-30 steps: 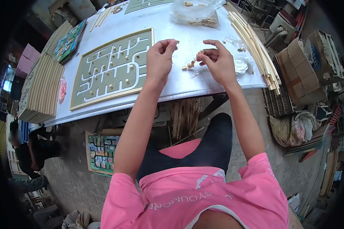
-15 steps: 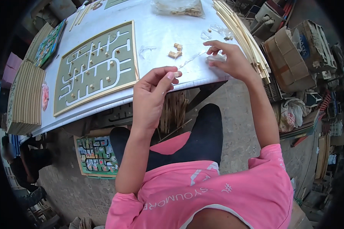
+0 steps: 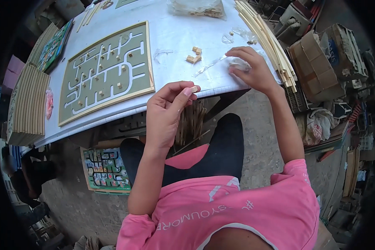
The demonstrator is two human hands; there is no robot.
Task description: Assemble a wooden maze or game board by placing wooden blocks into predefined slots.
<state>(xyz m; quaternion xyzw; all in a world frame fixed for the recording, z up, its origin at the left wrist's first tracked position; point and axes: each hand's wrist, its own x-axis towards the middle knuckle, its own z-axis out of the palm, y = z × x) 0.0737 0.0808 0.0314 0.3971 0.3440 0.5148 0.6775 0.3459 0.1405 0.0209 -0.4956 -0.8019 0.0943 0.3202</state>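
My left hand [image 3: 167, 110] is closed, with a small wooden block [image 3: 194, 89] pinched between thumb and fingers just off the table's near edge. My right hand [image 3: 254, 68] hovers over the table to the right, its fingers curved and apart. Crumpled clear plastic [image 3: 240, 65] lies beneath it, and a thin plastic strip [image 3: 211, 66] stretches leftward from its fingertips. Several loose wooden blocks [image 3: 194, 56] sit in a small cluster between the hands, farther back. On the left lies a wood-framed grey-green board [image 3: 112, 89] with white branching grooves and several small blocks standing on it.
A stack of boards [image 3: 27, 104] stands at the table's left end, beside a colourful printed board [image 3: 56, 46]. Long wooden strips [image 3: 271, 46] lie along the right edge. At the back rests a clear bag of blocks [image 3: 198, 7]. Cardboard boxes [image 3: 316, 62] stand right of the table.
My left hand has come slightly nearer to me with the block still pinched. The right hand has barely moved, and its fingers remain apart.
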